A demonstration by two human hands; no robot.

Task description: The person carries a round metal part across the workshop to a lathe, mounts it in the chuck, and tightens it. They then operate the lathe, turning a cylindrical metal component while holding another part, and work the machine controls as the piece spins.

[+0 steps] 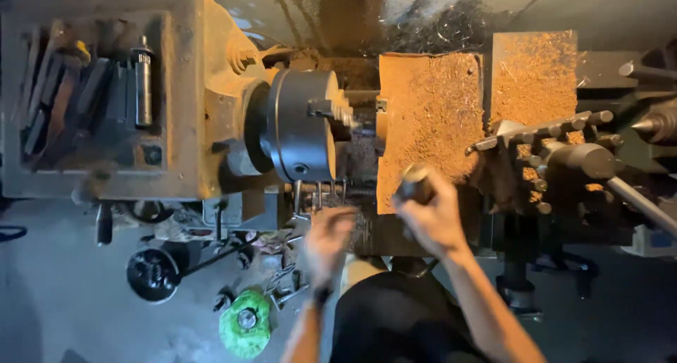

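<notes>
The right hand point(431, 218) has its fingers wrapped around a dark handle point(415, 187) beside the lathe chuck point(300, 127); the left hand point(328, 237) is blurred below, its grip unclear.

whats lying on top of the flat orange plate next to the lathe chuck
A thick layer of fine metal shavings covers the orange plate beside the chuck. The right hand, gripping a dark handle, hides its lower edge, so what lies there cannot be seen.
</notes>
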